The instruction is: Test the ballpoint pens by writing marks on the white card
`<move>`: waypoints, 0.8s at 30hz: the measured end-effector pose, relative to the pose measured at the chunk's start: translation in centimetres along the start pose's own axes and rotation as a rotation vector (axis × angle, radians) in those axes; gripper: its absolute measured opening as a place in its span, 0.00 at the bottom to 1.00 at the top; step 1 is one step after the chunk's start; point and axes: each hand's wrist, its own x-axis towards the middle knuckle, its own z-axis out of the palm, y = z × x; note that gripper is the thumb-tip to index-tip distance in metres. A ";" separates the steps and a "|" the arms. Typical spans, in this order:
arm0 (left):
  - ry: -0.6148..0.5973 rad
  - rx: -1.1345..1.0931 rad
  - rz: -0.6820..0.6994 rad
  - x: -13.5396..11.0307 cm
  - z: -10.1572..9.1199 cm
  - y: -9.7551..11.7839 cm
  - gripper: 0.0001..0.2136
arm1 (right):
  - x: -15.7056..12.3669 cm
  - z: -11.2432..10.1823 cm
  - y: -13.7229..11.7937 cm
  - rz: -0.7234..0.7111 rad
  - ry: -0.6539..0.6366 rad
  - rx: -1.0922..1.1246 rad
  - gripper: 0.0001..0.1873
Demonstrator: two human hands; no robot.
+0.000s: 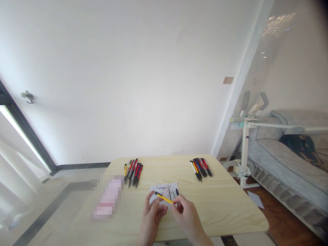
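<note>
A yellow pen barrel with a black clip end slants over the near middle of the table. My right hand is closed, thumb and fingers pinching its plain yellow end. My left hand is beside the black end, fingers loosely curled and apart; whether a fingertip touches the pen is unclear. Below the pen lies a printed white sheet, partly covered by both hands. A small black piece shows at the sheet's right edge, near my right fingers; I cannot make out what it is.
On the pale wooden table, a pen bunch lies back left and another pen bunch back right, in mixed colours. A blurred pink patch is at left. Exercise equipment and a grey sofa stand right.
</note>
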 end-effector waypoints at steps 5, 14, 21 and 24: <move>-0.004 0.009 0.009 0.0 -0.1 -0.1 0.23 | 0.0 0.2 -0.1 -0.003 0.004 0.004 0.05; -0.019 0.004 -0.025 0.3 -0.2 -0.1 0.18 | 0.2 0.2 0.0 -0.008 0.010 0.021 0.05; -0.042 0.016 -0.017 0.1 -0.1 -0.1 0.16 | -0.2 0.3 0.0 -0.016 0.011 0.003 0.05; -0.036 0.029 -0.007 0.1 0.0 -0.1 0.17 | -0.3 0.6 -0.1 -0.022 0.011 -0.003 0.05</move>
